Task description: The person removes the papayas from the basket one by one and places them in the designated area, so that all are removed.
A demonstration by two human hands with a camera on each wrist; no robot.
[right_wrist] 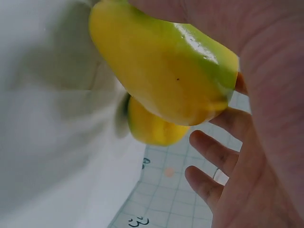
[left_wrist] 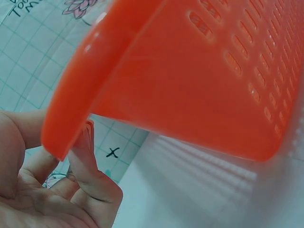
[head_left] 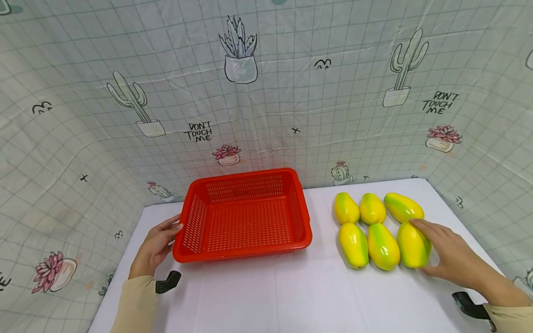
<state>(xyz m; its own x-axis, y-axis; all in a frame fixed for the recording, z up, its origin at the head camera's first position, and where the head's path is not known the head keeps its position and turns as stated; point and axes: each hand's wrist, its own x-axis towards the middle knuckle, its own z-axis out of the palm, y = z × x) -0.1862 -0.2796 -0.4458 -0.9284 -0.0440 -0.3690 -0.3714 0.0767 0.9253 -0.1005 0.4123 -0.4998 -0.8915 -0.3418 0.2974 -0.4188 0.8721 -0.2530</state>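
Resting spread fingers (head_left: 420, 225) of right hand (head_left: 447, 256) on glossy, likely slippery mango (head_left: 413, 245) at 3 o'clock of basket (head_left: 243, 252); grasp its mid-belly.

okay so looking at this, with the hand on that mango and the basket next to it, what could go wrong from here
The right hand lies on the front right mango, which sits tight against its neighbours; lifting it could nudge them and set them rolling on the smooth white table. The mango looks glossy, so it might slip from a loose hold. The left hand only touches the red basket's corner, so the basket may slide if bumped.
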